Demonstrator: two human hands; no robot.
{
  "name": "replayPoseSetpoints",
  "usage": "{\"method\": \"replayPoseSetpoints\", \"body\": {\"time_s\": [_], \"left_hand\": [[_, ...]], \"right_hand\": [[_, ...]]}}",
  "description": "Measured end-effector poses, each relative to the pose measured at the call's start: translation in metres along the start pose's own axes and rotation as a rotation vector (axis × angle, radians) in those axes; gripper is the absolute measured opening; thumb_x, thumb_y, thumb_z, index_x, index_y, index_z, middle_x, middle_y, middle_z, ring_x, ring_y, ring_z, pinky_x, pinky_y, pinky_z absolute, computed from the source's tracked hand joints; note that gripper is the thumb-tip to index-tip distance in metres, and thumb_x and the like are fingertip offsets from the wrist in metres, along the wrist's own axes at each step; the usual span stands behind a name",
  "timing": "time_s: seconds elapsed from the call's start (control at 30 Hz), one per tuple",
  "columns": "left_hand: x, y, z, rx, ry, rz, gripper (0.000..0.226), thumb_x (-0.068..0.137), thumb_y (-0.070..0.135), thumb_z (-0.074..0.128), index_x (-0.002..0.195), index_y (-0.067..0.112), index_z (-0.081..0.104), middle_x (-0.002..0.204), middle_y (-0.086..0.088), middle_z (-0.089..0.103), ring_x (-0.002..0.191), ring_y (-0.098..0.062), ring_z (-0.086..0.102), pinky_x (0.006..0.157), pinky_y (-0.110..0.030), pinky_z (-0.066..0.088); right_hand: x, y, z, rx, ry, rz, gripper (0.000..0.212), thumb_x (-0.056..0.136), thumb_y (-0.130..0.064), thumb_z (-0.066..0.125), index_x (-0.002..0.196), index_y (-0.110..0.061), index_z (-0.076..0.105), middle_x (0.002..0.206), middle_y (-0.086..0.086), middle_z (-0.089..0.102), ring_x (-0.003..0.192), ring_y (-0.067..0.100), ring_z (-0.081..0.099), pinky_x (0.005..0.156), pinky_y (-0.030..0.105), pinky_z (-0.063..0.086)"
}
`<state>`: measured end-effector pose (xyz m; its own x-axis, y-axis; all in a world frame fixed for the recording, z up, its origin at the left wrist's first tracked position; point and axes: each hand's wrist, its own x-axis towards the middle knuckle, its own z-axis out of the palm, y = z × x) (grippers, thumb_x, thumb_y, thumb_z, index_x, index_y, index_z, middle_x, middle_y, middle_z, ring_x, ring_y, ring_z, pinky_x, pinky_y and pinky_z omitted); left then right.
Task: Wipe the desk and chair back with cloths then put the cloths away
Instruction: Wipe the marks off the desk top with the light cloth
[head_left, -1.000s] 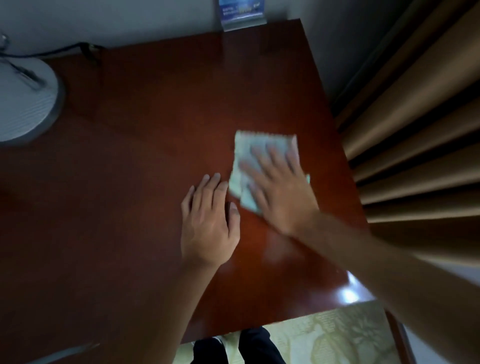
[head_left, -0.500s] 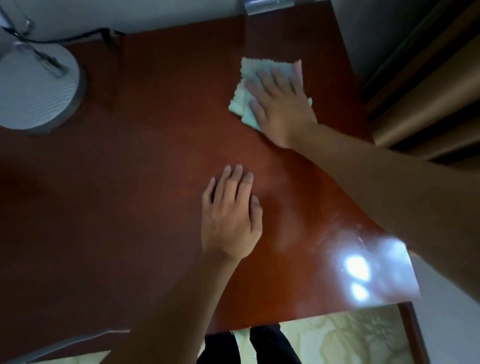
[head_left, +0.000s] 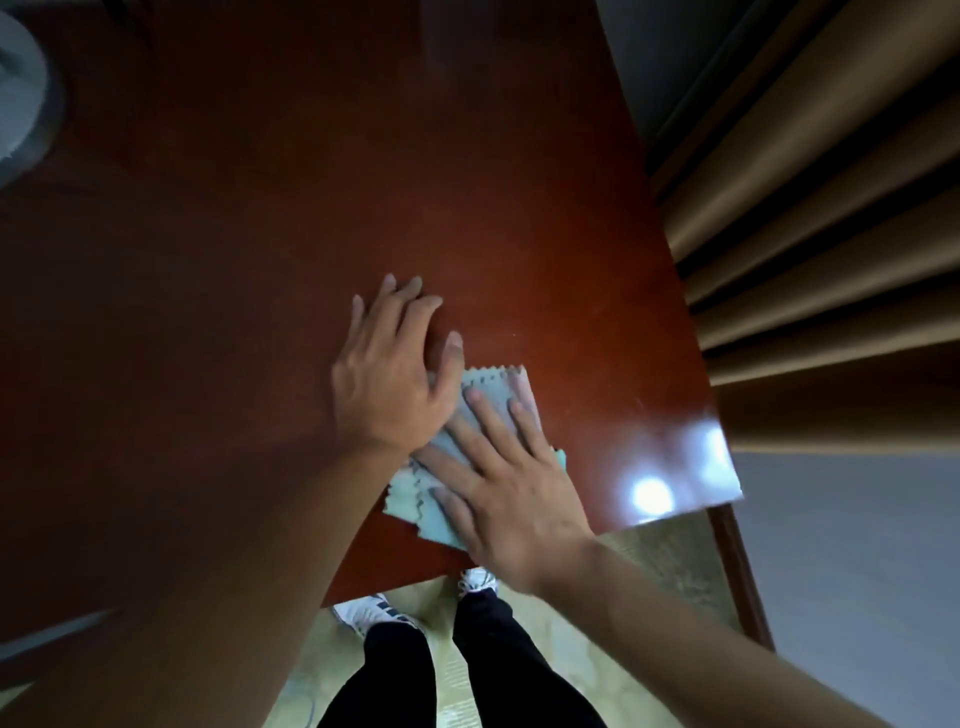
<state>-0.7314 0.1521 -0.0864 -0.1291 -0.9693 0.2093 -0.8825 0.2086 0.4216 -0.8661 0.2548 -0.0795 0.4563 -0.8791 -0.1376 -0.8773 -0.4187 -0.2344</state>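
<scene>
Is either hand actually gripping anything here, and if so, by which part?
Nothing is gripped. The right hand lies flat, fingers spread, pressing the pale green cloth onto the reddish-brown wooden desk. The left hand rests open beside it.

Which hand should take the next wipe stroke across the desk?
Right. The right hand lies flat on the cloth, fingers spread over it near the desk front edge. The left hand rests mostly on bare wood beside it.

Glossy reddish wood desk (head_left: 260, 260); soft pale-green cloth (head_left: 496, 387) with pinked edges.
</scene>
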Motion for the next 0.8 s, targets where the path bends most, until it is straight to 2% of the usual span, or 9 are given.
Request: {"method": "replayPoseSetpoints", "body": {"time_s": [0.1,0.23,0.33,0.4,0.47,0.53,0.6,0.7,0.8], "left_hand": [[-0.002,0.000,-0.001,0.018,-0.035,0.015,0.043,0.091,0.035,0.048,0.124,0.010,0.063,0.139,-0.012,0.057,0.139,-0.032,0.042,0.117,-0.051,0.029],[-0.004,0.002,0.000,0.072,-0.070,0.048,0.047,0.089,0.036,0.050,0.126,0.009,0.062,0.141,-0.015,0.054,0.140,-0.037,0.040,0.116,-0.056,0.029],[-0.004,0.002,0.001,0.085,-0.069,0.066,0.048,0.089,0.036,0.052,0.126,0.008,0.061,0.139,-0.017,0.055,0.139,-0.040,0.040,0.114,-0.061,0.031],[-0.004,0.002,0.001,0.096,-0.058,0.070,0.048,0.088,0.036,0.052,0.125,0.008,0.061,0.139,-0.017,0.055,0.139,-0.041,0.041,0.113,-0.061,0.031],[-0.004,0.001,0.001,0.099,-0.058,0.072,0.047,0.087,0.035,0.052,0.125,0.009,0.060,0.139,-0.017,0.055,0.139,-0.040,0.040,0.114,-0.060,0.031],[-0.005,0.001,0.002,0.095,-0.067,0.075,0.047,0.087,0.036,0.052,0.126,0.010,0.059,0.139,-0.016,0.055,0.139,-0.040,0.040,0.114,-0.059,0.030],[-0.004,0.000,0.002,0.096,-0.069,0.074,0.048,0.086,0.037,0.052,0.125,0.010,0.060,0.139,-0.015,0.055,0.139,-0.040,0.040,0.114,-0.059,0.030],[-0.005,-0.001,0.001,0.067,-0.075,0.055,0.049,0.085,0.038,0.053,0.126,0.011,0.060,0.139,-0.014,0.055,0.140,-0.039,0.039,0.115,-0.058,0.029],[-0.003,0.001,0.001,0.047,-0.098,0.033,0.049,0.085,0.035,0.056,0.127,0.010,0.059,0.142,-0.012,0.054,0.142,-0.036,0.038,0.117,-0.055,0.026]], "right_hand": [[-0.004,0.016,0.003,0.012,0.046,0.087,0.049,0.105,-0.043,0.026,0.152,-0.033,0.033,0.162,0.002,0.024,0.152,0.026,0.012,0.122,0.053,0.015],[-0.036,0.063,-0.001,0.011,0.211,0.438,0.050,0.104,-0.039,0.029,0.152,-0.026,0.036,0.160,0.004,0.030,0.150,0.030,0.021,0.116,0.056,0.025],[-0.036,0.071,-0.006,0.045,0.294,0.697,0.050,0.104,-0.037,0.030,0.151,-0.022,0.037,0.159,0.009,0.030,0.149,0.035,0.020,0.117,0.060,0.021],[-0.027,0.035,0.003,0.042,0.300,0.653,0.050,0.104,-0.036,0.034,0.152,-0.023,0.036,0.160,0.009,0.029,0.149,0.038,0.019,0.117,0.061,0.017],[-0.023,-0.005,0.017,0.044,0.255,0.459,0.049,0.104,-0.038,0.033,0.152,-0.026,0.035,0.161,0.007,0.028,0.150,0.035,0.018,0.119,0.058,0.018],[-0.029,-0.005,0.022,0.038,0.228,0.337,0.048,0.105,-0.039,0.033,0.151,-0.030,0.036,0.160,0.004,0.031,0.150,0.032,0.020,0.119,0.055,0.020],[-0.037,0.027,0.017,0.018,0.260,0.388,0.047,0.104,-0.039,0.035,0.150,-0.029,0.039,0.158,0.005,0.034,0.149,0.032,0.025,0.118,0.055,0.023],[-0.045,0.071,0.006,0.016,0.333,0.633,0.048,0.104,-0.036,0.032,0.150,-0.025,0.040,0.158,0.006,0.034,0.149,0.032,0.024,0.118,0.054,0.024],[-0.042,0.072,0.007,0.017,0.333,0.744,0.049,0.105,-0.038,0.027,0.152,-0.027,0.035,0.160,0.007,0.030,0.150,0.032,0.020,0.119,0.053,0.020]]}}
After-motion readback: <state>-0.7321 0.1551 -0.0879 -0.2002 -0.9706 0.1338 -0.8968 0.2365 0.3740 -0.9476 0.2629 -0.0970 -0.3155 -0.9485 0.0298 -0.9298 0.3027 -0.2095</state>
